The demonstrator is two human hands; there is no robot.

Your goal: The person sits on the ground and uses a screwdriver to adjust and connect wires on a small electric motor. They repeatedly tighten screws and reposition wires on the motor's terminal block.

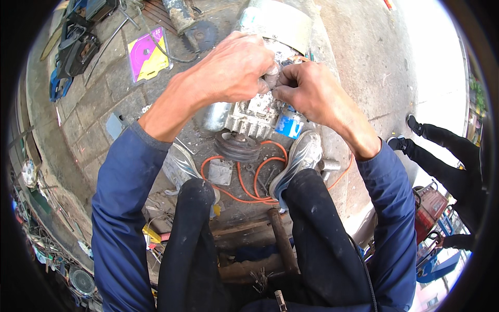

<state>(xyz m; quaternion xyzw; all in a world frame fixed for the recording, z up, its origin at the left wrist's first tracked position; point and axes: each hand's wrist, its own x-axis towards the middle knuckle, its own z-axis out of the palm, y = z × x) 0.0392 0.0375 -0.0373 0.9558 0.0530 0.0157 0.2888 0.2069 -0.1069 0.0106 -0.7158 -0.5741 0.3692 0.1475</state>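
Note:
A dusty machine with a finned metal body (251, 120) stands on the ground between my feet, much of it under my hands. My left hand (240, 67) reaches over its top, fingers bent and pinched together. Facing it, my right hand (312, 92) has thumb and index finger closed at the same spot; what either holds is hidden. On the near end sits a dark grooved pulley (237, 146). A blue and white cylinder (289, 124) is under my right hand, and a silver cylinder (217, 116) lies left of the fins. A pale curved cover (275, 23) tops the far end.
An orange hose (262, 174) loops around my shoes. At the far left lie a purple and yellow package (147, 55), a toothed saw blade (201, 36) and a dark power tool (77, 49). A person in black trousers (442, 166) is at right, beside a red machine (429, 205).

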